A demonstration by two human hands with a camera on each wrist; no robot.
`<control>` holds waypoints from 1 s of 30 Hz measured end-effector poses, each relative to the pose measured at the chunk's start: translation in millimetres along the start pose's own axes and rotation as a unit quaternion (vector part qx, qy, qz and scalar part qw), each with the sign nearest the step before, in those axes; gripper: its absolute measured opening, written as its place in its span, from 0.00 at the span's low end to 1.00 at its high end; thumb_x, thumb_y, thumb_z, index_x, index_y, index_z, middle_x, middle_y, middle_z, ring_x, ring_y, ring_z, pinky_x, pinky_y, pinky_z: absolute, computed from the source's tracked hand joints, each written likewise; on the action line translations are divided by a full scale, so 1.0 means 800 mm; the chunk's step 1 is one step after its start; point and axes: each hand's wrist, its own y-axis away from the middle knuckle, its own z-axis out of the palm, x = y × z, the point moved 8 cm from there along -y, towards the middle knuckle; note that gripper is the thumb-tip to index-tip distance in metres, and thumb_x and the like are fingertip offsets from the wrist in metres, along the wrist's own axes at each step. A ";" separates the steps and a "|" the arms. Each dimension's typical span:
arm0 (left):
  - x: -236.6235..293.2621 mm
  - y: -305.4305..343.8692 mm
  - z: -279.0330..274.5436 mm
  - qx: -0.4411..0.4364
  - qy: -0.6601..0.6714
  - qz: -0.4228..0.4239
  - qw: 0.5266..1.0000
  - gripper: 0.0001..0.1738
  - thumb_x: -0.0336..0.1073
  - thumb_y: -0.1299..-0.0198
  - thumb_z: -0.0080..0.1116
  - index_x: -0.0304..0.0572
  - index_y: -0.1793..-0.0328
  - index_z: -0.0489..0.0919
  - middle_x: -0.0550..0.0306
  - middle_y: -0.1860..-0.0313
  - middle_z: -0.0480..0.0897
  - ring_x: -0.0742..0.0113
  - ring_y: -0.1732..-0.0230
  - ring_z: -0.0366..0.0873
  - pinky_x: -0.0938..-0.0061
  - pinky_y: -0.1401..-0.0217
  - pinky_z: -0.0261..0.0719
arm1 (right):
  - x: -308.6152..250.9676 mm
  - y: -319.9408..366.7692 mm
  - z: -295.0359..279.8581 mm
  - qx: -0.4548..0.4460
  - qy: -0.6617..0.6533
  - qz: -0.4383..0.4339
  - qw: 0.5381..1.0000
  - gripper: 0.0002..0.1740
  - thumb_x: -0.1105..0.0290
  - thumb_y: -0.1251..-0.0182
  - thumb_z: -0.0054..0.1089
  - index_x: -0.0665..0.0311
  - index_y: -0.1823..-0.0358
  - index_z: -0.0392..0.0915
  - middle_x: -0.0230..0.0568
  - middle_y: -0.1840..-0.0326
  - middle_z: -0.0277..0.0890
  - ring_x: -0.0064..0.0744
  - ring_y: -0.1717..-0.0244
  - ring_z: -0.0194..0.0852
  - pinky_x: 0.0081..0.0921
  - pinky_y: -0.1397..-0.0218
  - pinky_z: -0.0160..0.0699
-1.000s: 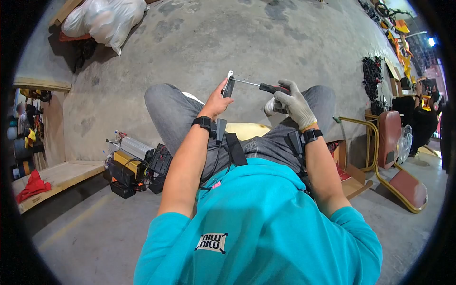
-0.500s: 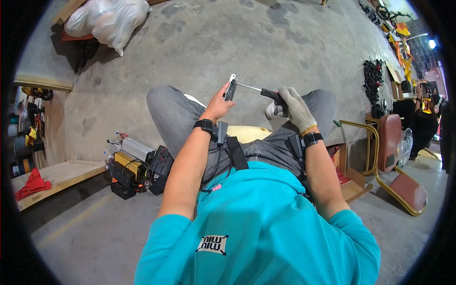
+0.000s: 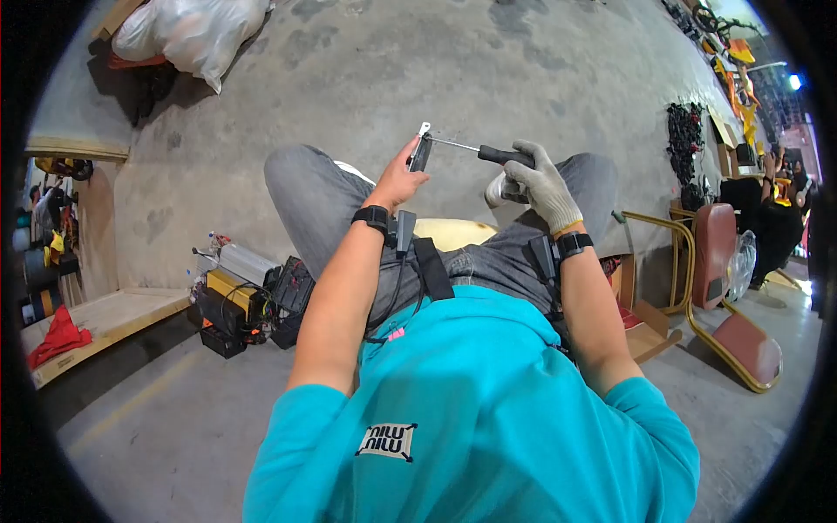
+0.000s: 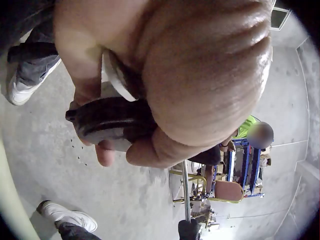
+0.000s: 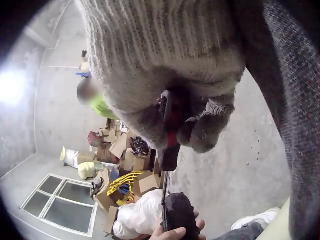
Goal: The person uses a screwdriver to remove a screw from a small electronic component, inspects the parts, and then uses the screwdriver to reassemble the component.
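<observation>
Part (image 3: pixel 420 155) is held in left hand (image 3: pixel 397 185), before the 2 knees. Screwdriver (image 3: pixel 488 155), in right hand (image 3: pixel 540 187), is set to its right, tip touching it. Gear pile (image 3: pixel 248 301) lies on floor at left, board (image 3: pixel 105 322) beyond it. Sack (image 3: pixel 196 35) is noted far ahead-left, box (image 3: pixel 647 336) and chairs (image 3: pixel 724 288) at right.

Screwdriver (image 3: pixel 488 155): shiny metal shaft, matt blk plastic handle. Part (image 4: pixel 107 125): glossy, smooth blk plastic. R hand (image 3: pixel 542 185): rough knit cloth glove. Floor (image 3: pixel 366 70): matt, rough concrete.

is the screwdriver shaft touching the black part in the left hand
Touching. In the right wrist view the shaft of the screwdriver runs straight into the black part that the left hand pinches, no gap.
</observation>
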 end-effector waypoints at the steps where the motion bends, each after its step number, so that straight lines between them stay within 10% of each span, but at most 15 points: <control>1: -0.001 -0.002 -0.001 0.005 -0.006 0.018 1.000 0.48 0.23 0.48 0.66 0.54 0.19 0.60 0.65 0.61 0.77 0.76 0.70 0.69 0.80 0.65 0.71 | 0.003 -0.005 -0.002 -0.008 0.002 -0.013 1.000 0.22 0.59 0.31 0.56 0.74 0.49 0.73 0.35 0.67 0.71 0.19 0.75 0.67 0.19 0.73 0.66; 4: 0.011 0.009 -0.002 -0.016 0.002 -0.052 0.998 0.49 0.25 0.51 0.65 0.49 0.20 0.60 0.50 0.39 0.78 0.63 0.43 0.75 0.76 0.38 0.70 | 0.009 -0.007 -0.003 -0.043 -0.035 0.037 0.998 0.26 0.59 0.33 0.59 0.74 0.43 0.71 0.36 0.65 0.71 0.20 0.73 0.69 0.18 0.71 0.67; 8: 0.005 0.007 -0.002 -0.007 0.009 -0.035 0.999 0.49 0.25 0.51 0.65 0.50 0.20 0.61 0.50 0.39 0.78 0.63 0.44 0.75 0.76 0.39 0.70 | 0.003 -0.006 0.001 -0.029 -0.036 0.012 0.999 0.27 0.59 0.31 0.59 0.75 0.42 0.71 0.36 0.65 0.72 0.20 0.73 0.69 0.18 0.69 0.69; 10: 0.004 0.005 -0.003 0.002 -0.001 -0.022 1.000 0.48 0.24 0.48 0.65 0.56 0.19 0.60 0.65 0.57 0.78 0.77 0.66 0.70 0.80 0.62 0.72 | 0.002 -0.004 0.002 -0.024 -0.021 -0.002 0.999 0.25 0.60 0.31 0.58 0.74 0.43 0.72 0.36 0.66 0.72 0.20 0.73 0.69 0.18 0.69 0.69; 14: 0.005 0.004 -0.003 0.003 0.011 -0.016 1.000 0.48 0.23 0.48 0.65 0.56 0.19 0.60 0.65 0.57 0.77 0.77 0.67 0.70 0.81 0.63 0.71 | 0.007 -0.009 0.002 -0.046 -0.044 0.009 0.998 0.25 0.64 0.33 0.59 0.75 0.41 0.70 0.36 0.66 0.71 0.20 0.74 0.69 0.19 0.71 0.70; 16: 0.010 0.008 -0.002 -0.006 0.004 -0.031 0.999 0.48 0.24 0.50 0.65 0.50 0.20 0.61 0.49 0.38 0.77 0.63 0.44 0.76 0.75 0.39 0.71 | 0.014 -0.010 -0.001 -0.062 -0.069 0.047 0.995 0.26 0.65 0.33 0.60 0.76 0.40 0.70 0.36 0.67 0.71 0.20 0.74 0.69 0.20 0.71 0.70; 20: 0.009 0.010 -0.001 -0.009 0.010 -0.041 0.999 0.48 0.24 0.50 0.65 0.51 0.20 0.61 0.49 0.39 0.78 0.63 0.44 0.76 0.75 0.39 0.71 | -0.003 -0.001 0.005 -0.008 -0.051 0.017 0.999 0.20 0.65 0.31 0.56 0.76 0.47 0.71 0.35 0.70 0.69 0.20 0.77 0.67 0.20 0.75 0.67; 22: 0.005 0.007 -0.002 -0.003 0.019 -0.035 0.999 0.48 0.25 0.49 0.66 0.55 0.19 0.61 0.62 0.56 0.77 0.73 0.65 0.72 0.79 0.59 0.73 | -0.005 0.001 0.005 -0.017 -0.026 0.002 1.000 0.20 0.64 0.31 0.56 0.76 0.48 0.72 0.35 0.70 0.69 0.20 0.78 0.66 0.20 0.75 0.66; 30: 0.008 0.006 -0.003 0.008 -0.012 -0.008 1.000 0.48 0.25 0.49 0.67 0.55 0.19 0.61 0.62 0.57 0.78 0.74 0.66 0.72 0.79 0.61 0.73 | 0.011 0.001 0.013 -0.097 -0.094 0.097 0.986 0.27 0.63 0.31 0.61 0.72 0.37 0.66 0.37 0.65 0.74 0.20 0.73 0.74 0.18 0.71 0.72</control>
